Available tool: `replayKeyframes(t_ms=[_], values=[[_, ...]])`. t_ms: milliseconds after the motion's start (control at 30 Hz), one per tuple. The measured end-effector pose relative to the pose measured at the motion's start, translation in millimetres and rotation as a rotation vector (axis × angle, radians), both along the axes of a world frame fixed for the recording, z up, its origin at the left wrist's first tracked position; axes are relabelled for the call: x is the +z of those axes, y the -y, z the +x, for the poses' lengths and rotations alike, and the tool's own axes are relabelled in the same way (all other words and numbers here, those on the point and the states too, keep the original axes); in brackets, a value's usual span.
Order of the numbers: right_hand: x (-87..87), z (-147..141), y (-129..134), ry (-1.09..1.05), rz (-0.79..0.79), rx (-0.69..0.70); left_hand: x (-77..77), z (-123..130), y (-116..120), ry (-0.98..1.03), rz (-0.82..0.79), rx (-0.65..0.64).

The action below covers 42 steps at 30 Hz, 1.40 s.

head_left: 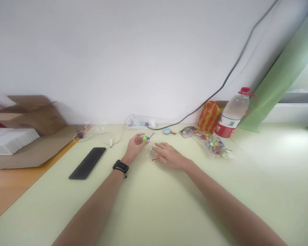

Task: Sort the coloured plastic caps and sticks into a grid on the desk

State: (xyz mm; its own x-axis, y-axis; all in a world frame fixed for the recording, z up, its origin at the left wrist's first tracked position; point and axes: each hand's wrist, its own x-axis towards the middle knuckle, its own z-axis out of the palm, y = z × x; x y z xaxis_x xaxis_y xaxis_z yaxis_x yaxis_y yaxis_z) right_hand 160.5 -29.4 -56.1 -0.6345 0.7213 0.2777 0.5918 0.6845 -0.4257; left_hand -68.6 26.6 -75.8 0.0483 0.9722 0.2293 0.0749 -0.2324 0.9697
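Circling the left wrist: a black watch (120, 166), a thin dark band just beside it.
Black slab (87, 163): flat on the table (149, 212), left of the left hand (136, 147) and well apart from it.
Red piece (154, 159): poking out from beside the fingers of the right hand (170, 155), its inner end hidden.
White piece (148, 152): between the two hands, its far end at the right fingertips.
Right fingers: palm down, half curled; at this blur I can't tell whether they grip the white piece or merely touch it.
Left fingers: nearly closed, pinching a green ball (144, 138); a blue stick (151, 135) angles out beside it.
Clear bag (215, 146): right of the right hand, full of coloured pieces.
Bottle (231, 114): red-capped, beyond that bag.
Power strip (136, 125): beyond both hands, near the wall (143, 68).
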Motion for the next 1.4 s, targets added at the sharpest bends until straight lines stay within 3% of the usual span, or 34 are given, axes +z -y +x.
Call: replayKeyframes(t_ms=[133, 300, 467, 667, 767, 867, 1033, 1233, 1400], values=[[-3.7, -4, 4, 0.013, -0.006, 0.022, 2.0, 3, 2, -0.047, -0.029, -0.025], [-2.0, -6, 1, -0.051, 0.0, 0.021, 3.8, 3, 3, 0.034, -0.052, 0.009], [-0.6, -18, 6, -0.12, 0.041, 0.046, 5.4, 2, 6, 0.028, -0.04, -0.048], [-6.0, -44, 18, 0.001, 0.044, 0.097, 2.0, 0, 4, 0.103, 0.049, -0.005], [-7.1, -46, 19, 0.037, 0.014, 0.087, -3.9, 0, 0, 0.01, 0.025, -0.042], [-3.2, -41, 19, 0.019, -0.042, 0.075, -8.7, 1, -2, -0.119, -0.015, -0.084], [7.1, -25, 23, 0.049, -0.032, 0.042, -7.1, 3, 1, -0.078, 0.025, -0.085], [11.3, -5, 19, 0.12, -0.098, 0.087, -3.9, 12, 5, -0.163, -0.018, -0.084], [28.2, 11, 15, -0.048, -0.157, 0.096, 6.0, 29, 20, -0.135, 0.009, -0.206]])
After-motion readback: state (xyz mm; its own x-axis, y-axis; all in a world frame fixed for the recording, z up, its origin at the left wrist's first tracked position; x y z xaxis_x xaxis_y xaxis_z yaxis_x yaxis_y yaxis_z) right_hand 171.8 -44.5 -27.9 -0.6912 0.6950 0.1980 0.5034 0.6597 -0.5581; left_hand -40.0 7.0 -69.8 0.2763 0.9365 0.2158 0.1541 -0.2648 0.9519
